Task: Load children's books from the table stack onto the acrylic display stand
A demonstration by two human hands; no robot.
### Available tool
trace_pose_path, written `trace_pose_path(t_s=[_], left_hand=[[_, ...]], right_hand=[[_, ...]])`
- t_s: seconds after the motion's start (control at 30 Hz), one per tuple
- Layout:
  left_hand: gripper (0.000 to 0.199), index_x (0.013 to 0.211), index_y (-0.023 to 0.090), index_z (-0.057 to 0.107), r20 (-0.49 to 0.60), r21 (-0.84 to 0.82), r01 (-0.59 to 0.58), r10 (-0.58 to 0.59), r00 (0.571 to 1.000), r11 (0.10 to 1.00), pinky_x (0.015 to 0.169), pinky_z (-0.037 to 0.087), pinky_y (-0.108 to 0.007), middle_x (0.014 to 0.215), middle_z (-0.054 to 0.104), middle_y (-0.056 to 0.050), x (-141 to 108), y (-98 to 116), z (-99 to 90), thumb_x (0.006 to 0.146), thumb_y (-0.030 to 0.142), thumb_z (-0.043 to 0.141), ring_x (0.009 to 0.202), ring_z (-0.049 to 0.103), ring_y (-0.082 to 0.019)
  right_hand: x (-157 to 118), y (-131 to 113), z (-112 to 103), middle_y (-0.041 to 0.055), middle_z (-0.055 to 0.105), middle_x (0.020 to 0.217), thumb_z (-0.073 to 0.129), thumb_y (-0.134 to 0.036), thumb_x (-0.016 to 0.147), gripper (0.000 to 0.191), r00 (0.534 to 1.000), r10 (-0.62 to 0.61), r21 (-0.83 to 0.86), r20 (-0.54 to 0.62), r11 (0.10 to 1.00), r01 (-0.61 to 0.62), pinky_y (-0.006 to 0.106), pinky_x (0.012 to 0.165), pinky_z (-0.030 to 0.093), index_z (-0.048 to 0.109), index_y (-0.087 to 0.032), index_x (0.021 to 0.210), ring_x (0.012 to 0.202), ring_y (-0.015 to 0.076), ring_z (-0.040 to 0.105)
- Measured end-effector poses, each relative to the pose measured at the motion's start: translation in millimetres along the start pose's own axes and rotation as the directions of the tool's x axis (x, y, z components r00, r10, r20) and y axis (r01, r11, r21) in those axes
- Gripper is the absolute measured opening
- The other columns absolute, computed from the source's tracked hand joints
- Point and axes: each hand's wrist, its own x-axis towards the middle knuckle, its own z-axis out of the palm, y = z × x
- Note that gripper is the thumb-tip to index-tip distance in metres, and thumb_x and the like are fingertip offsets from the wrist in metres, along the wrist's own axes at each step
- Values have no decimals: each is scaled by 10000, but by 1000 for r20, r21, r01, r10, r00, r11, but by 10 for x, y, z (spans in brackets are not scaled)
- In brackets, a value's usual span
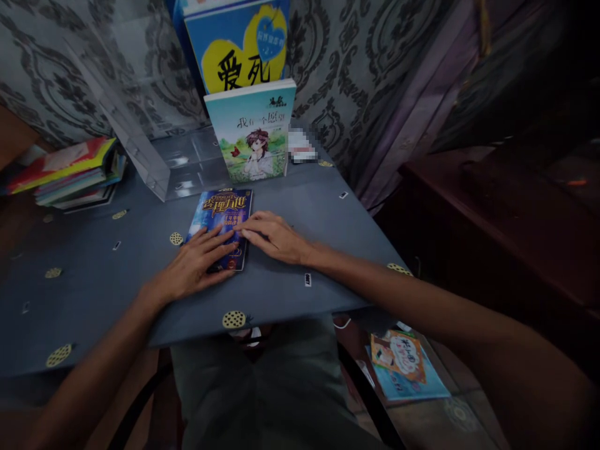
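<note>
A small blue and purple book [220,215] with gold lettering lies closed on the cloth-covered table. My left hand [199,262] rests flat across its lower left part, fingers spread over the cover. From the right, my right hand [276,237] reaches over the book's right edge, with fingertips touching the cover near the left fingers. Its fingers are extended and lie close together; their undersides are hidden. Just behind, a light green book [253,134] with a drawn figure stands upright, in front of a taller blue and yellow book [234,47].
A clear acrylic stand [135,140] is at the back left of the grey-blue table [140,294]. Stacked books [77,172] lie at far left. Below the table, to the right, are more books [407,369]. Dark red furniture [506,231] stands at right.
</note>
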Motion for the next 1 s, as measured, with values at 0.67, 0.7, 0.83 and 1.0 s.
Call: trace_pose_path(t_s=[0.67, 0.7, 0.83, 1.0], left_hand=[[509, 1451, 245, 515, 35, 3, 0, -1, 999, 1000, 1185, 324, -579, 1534, 489, -86, -26, 11, -30, 1002, 473, 441, 1452, 395, -308], [511, 1452, 242, 514, 36, 4, 0, 0, 999, 1000, 1186, 322, -579, 1535, 487, -88, -27, 11, -31, 1003, 473, 438, 1452, 395, -309], [520, 1456, 237, 512, 45, 7, 10, -10, 999, 1000, 1193, 310, -581, 1536, 484, -93, -33, 23, -38, 1004, 480, 427, 1456, 386, -313], [536, 1489, 268, 467, 45, -16, 27, -26, 999, 1000, 1206, 286, -580, 1551, 469, -74, -43, 26, -35, 997, 476, 437, 1467, 369, -311]], right_hand=[[1, -201, 8, 36, 740, 813, 433, -419, 1024, 418, 998, 58, 397, 3, 916, -54, 293, 850, 528, 705, -169, 829, 867, 162, 707], [1, -197, 8, 36, 740, 814, 435, -417, 1023, 414, 998, 56, 398, 2, 916, -52, 292, 850, 529, 704, -170, 830, 864, 160, 707], [-1, -203, 3, 38, 744, 821, 431, -439, 1023, 425, 998, 60, 401, 15, 914, -62, 291, 854, 529, 698, -171, 828, 871, 160, 707], [-3, -242, -12, 36, 749, 811, 426, -406, 1031, 418, 997, 67, 391, 24, 918, -71, 290, 848, 531, 697, -170, 819, 872, 160, 709]])
